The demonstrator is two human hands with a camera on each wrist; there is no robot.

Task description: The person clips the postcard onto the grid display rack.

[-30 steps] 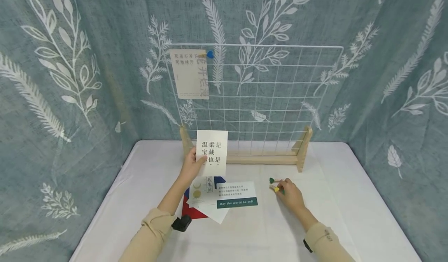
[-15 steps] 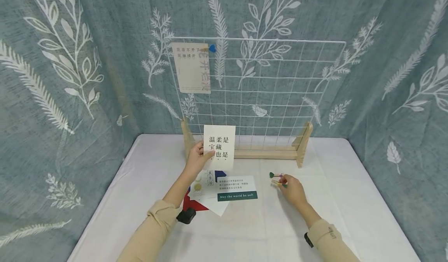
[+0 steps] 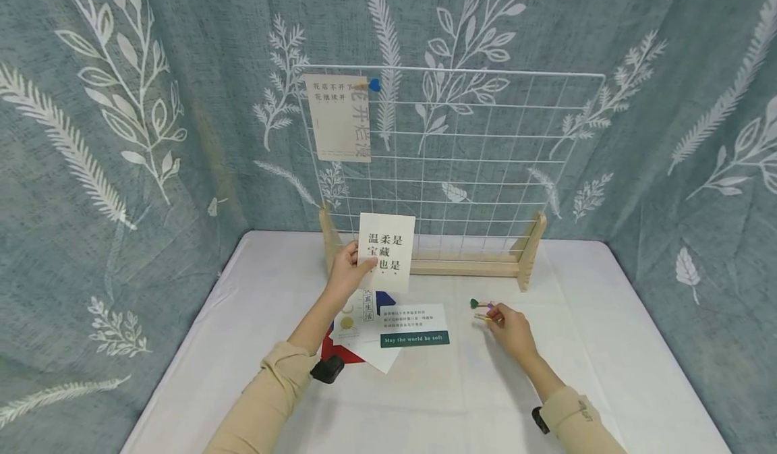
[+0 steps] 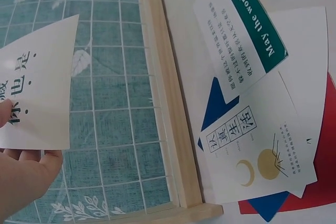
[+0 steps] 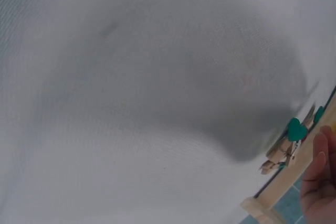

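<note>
My left hand grips a white card printed with dark Chinese characters, thumb in front and fingers behind. It holds the card raised before the lower left of a white wire grid. Over the table at right, my right hand pinches a small yellowish clothespin at its fingertips. Close by lie small wooden clothespins, one with a green heart. In the right wrist view this hand is cut off by the edge, so its hold shows only partly.
Beneath the left arm lies a pile of cards, topped by a green-and-white card, with a red card below. The grid's wooden base stands behind. A beige card hangs at upper left by a blue heart clip.
My left hand has moved the white card slightly right. The right hand's fingers have closed around the yellowish clothespin, staying near the same spot. The head view has shifted slightly.
</note>
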